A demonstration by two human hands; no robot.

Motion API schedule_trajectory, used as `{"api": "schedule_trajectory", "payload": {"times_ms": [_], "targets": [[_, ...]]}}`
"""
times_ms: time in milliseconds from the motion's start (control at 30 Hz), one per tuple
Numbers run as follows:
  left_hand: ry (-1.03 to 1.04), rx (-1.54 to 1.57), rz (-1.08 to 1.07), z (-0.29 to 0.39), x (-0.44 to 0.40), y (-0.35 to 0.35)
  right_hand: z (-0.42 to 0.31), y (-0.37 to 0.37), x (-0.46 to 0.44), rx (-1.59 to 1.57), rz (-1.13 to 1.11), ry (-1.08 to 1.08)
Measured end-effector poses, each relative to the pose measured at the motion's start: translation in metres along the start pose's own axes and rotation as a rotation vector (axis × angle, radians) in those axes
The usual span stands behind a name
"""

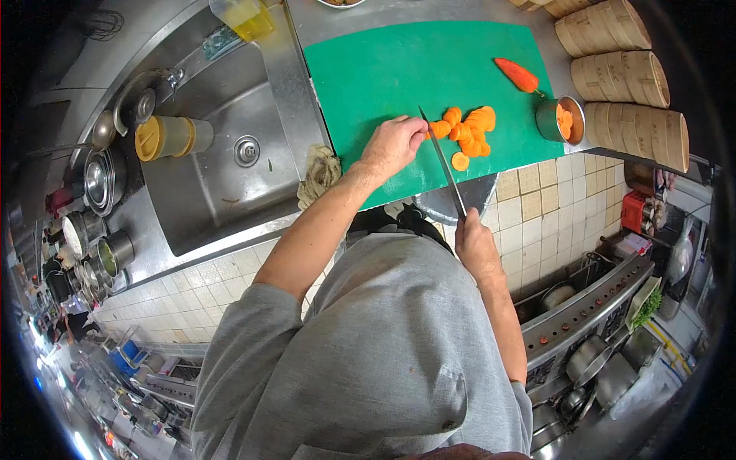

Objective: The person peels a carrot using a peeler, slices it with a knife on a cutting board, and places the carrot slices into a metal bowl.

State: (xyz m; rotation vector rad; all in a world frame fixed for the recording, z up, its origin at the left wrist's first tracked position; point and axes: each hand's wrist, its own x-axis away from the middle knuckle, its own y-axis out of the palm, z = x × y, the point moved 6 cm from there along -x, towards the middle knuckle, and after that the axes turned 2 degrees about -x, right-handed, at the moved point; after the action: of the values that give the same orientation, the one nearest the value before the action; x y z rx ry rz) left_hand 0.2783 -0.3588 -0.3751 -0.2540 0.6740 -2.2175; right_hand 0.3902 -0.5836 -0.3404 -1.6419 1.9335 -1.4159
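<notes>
On the green cutting board, my left hand has its fingers bent together against the uncut end of a carrot, mostly hidden behind them. My right hand grips the handle of a long knife, whose blade points away from me and lies right beside the carrot at my left fingertips. Orange carrot slices are heaped just right of the blade, with one round slice apart from them. A whole red pepper lies at the board's upper right. Carrot pieces sit in a metal container at the right edge.
Left of the board is a metal sink holding a yellow-lidded container. A crumpled cloth lies by the board's left corner. Bamboo steamers stand at the right. Pots and a stove are at the lower right.
</notes>
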Motion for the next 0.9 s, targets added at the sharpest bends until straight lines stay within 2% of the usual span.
{"api": "schedule_trajectory", "payload": {"times_ms": [300,500,667,900], "targets": [[0.009,0.021,0.023,-0.003,0.001,0.000,0.025,0.036,-0.026,0.009,-0.007,-0.019],[-0.028,0.029,-0.009,-0.005,0.000,-0.002,0.012,0.012,-0.018,0.037,0.011,-0.033],[0.022,0.014,0.028,-0.007,-0.001,-0.004,0.003,0.002,-0.003,0.018,0.012,-0.018],[0.006,0.035,0.032,-0.009,-0.001,-0.002,0.005,0.008,-0.004,0.008,-0.009,-0.012]]}}
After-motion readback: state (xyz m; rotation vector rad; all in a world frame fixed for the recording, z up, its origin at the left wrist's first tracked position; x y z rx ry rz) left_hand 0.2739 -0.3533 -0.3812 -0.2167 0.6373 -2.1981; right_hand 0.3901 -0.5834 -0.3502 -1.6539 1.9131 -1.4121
